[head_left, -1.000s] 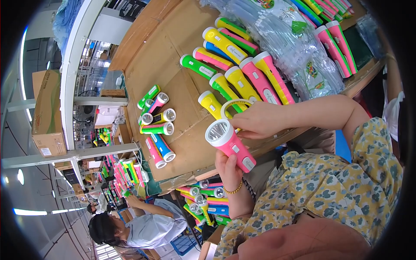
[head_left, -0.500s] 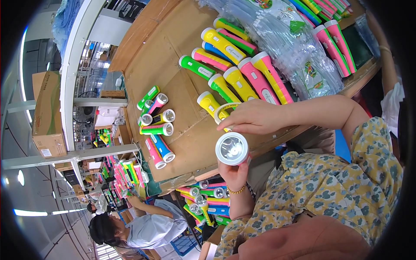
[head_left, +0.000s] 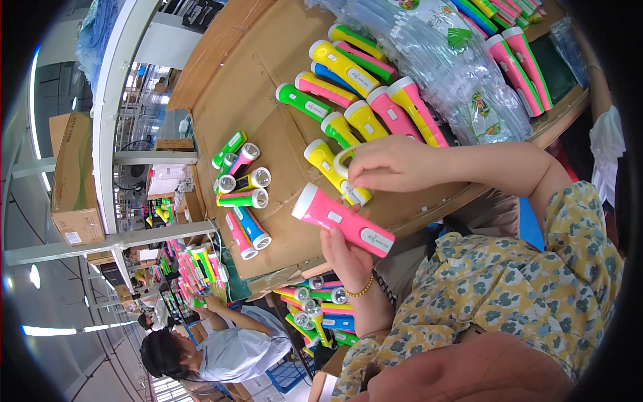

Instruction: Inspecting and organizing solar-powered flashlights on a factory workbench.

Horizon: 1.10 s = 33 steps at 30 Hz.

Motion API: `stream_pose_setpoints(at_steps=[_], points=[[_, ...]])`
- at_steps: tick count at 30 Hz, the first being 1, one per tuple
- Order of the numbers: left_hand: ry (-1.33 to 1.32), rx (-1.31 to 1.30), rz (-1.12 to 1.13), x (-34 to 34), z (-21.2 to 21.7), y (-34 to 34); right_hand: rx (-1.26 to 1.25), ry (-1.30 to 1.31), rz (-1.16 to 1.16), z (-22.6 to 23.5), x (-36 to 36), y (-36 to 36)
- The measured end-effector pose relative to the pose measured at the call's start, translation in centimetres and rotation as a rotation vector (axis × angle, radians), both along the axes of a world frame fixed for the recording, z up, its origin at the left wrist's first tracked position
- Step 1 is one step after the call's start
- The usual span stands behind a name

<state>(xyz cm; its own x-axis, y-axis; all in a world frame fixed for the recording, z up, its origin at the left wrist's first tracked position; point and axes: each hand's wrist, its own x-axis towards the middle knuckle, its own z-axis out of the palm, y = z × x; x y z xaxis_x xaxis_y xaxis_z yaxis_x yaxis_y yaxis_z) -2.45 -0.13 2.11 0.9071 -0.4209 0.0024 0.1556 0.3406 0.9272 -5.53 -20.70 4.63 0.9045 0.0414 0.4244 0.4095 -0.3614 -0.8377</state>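
My left hand (head_left: 349, 262) is wrapped round a pink flashlight (head_left: 348, 224) with a white head. The flashlight lies slanted above the table's near edge, its switch side showing. Just above it, my right hand (head_left: 398, 164) is closed, with fingers pinched together at a pale ring (head_left: 340, 163) that looks like a roll of tape. A small whitish piece shows under those fingertips, too small to make out. Partly behind the ring lies a yellow flashlight (head_left: 323, 161) on the table. Several yellow, pink and green flashlights (head_left: 365, 120) lie in rows beyond my right hand.
Clear plastic bags (head_left: 442, 74) are piled at the table's far right. More flashlights (head_left: 244, 181) are grouped on the brown cardboard tabletop (head_left: 268, 147) at left. Below the near edge, a heap of flashlights (head_left: 321, 308) stands close to my left arm. Another person (head_left: 228, 342) works at lower left.
My left hand has turned the flashlight from lens facing me to its side showing, head toward the left. My right hand and the ring have shifted slightly; its fingers have curled in.
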Motion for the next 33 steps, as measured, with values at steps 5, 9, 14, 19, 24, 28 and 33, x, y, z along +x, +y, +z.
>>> stream_pose_setpoints(at_steps=[5,9,14,19,24,28,33], points=[[-0.037,-0.066,-0.092,0.2,-0.7,-0.5,-0.17,0.002,0.111,-0.6,-0.4,0.9],[-0.23,0.182,-0.033,-0.1,-0.3,-1.5,-0.167,0.068,0.093,-0.6,-0.5,0.8],[-0.278,0.224,-0.038,-0.5,0.0,-1.8,-0.134,0.074,0.107,-0.7,-0.6,0.7],[-0.28,0.221,-0.043,-0.3,-0.5,-1.6,-0.112,0.097,0.156,-0.7,-0.6,0.5],[-0.309,0.217,-0.057,-0.5,-0.4,-1.4,-0.103,0.11,0.188,-0.5,-0.7,0.5],[-0.333,0.293,-0.037,-0.6,-0.2,-1.5,-0.119,0.132,0.177,-0.4,-0.7,0.6],[-0.363,0.344,-0.005,-0.7,-0.3,-1.6,-0.111,0.133,0.159,-0.7,-0.8,0.9]])
